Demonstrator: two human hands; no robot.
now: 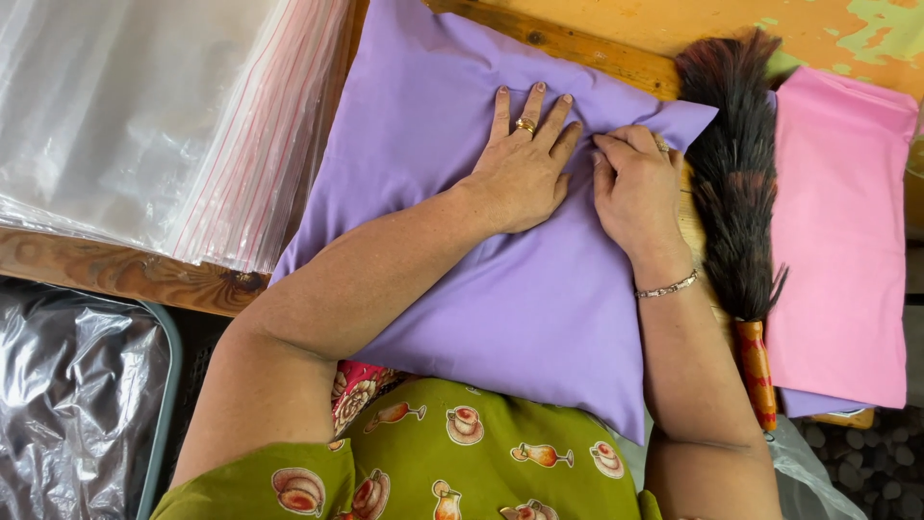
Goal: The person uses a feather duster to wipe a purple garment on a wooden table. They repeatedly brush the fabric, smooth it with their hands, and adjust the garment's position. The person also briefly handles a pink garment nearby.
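A lilac pillow (433,125) lies on the wooden table (125,274) in front of me. My left hand (523,164), with a gold ring, presses flat on the pillow's upper middle, fingers spread. Right beside it my right hand (635,188) rests on the pillow near its right corner, fingers curled against the fabric fold. A bracelet circles my right wrist. Neither hand lifts anything.
A stack of clear zip bags (144,116) lies at the left. A dark feather duster (736,183) with an orange handle lies right of the pillow, next to folded pink cloth (842,241). A bin lined with shiny plastic (77,395) stands at lower left.
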